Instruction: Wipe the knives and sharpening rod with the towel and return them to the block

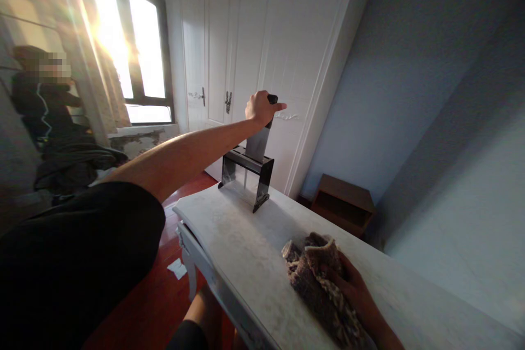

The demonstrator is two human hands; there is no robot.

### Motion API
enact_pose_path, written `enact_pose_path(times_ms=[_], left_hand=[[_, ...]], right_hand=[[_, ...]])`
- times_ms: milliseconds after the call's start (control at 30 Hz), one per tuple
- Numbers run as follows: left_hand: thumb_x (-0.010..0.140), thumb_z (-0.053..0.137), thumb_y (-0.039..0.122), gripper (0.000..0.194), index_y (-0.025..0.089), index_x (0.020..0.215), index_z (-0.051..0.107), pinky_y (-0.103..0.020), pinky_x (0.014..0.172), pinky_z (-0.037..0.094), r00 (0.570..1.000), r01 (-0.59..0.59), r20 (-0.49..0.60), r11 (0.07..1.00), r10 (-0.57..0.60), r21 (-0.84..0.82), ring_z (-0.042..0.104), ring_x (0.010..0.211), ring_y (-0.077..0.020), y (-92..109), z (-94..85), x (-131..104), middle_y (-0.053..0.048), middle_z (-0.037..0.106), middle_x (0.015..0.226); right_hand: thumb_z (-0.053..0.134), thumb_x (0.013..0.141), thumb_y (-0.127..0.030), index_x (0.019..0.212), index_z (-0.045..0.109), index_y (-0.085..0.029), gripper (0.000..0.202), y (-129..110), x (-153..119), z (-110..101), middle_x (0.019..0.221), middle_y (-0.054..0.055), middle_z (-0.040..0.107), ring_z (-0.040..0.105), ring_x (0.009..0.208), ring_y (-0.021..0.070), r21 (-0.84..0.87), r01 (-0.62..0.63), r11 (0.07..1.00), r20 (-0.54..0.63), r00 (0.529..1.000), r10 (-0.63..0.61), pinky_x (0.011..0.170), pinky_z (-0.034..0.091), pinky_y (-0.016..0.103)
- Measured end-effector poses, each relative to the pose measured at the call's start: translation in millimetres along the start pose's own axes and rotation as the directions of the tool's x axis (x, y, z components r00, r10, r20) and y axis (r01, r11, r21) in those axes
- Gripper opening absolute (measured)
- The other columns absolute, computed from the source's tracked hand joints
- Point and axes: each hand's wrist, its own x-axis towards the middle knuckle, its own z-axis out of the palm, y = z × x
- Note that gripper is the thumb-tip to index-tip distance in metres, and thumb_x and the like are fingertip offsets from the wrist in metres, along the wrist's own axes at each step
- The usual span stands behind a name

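Note:
At the far end of the white table [246, 235], a knife block [245, 186] with clear panels and a dark frame stands upright. My left hand [261, 108] is closed round the black handle of a broad-bladed kitchen knife [257, 143]. The knife is upright above the block, its lower blade apparently in the top slot. Nearer to me, my right hand [353, 284] grips a crumpled brown towel [315, 279] that rests on the tabletop; some of its fingers are hidden in the folds.
A white wardrobe [250, 38] stands behind the table. Right of it, a low brown cabinet [344, 197] sits by the wall. On the red floor [135, 301] lies a piece of white paper [177, 268]. Another person [49, 104] is at the left near the bright window [145, 44].

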Motion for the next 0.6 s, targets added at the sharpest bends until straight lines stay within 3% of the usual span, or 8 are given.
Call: enact_pose_path(times_ms=[267,600], left_hand=[[0.071,0.075,0.051,0.042,0.02,0.098,0.067,-0.039,0.083,0.047,0.996,0.048,0.063,0.987,-0.059,0.155,0.06,0.098,-0.0264,-12,8.4,-16,-0.011,0.067,0.101],[0.071,0.074,0.056,0.049,0.017,0.099,0.066,-0.036,0.078,0.048,0.992,0.054,0.095,0.97,-0.079,0.237,0.063,0.096,-0.0274,-35,20.7,-39,-0.012,0.068,0.102]], right_hand=[[0.08,0.059,-0.05,0.121,0.068,-0.022,0.069,5,3,-2,0.125,0.008,0.068,0.053,0.127,0.0382,-0.026,0.034,0.999,-0.005,0.999,-0.034,0.111,0.037,0.051],[0.081,0.06,-0.049,0.123,0.067,-0.021,0.071,2,2,-1,0.124,0.009,0.069,0.056,0.123,0.038,-0.03,0.036,0.999,0.004,0.999,-0.036,0.106,0.043,0.05]])
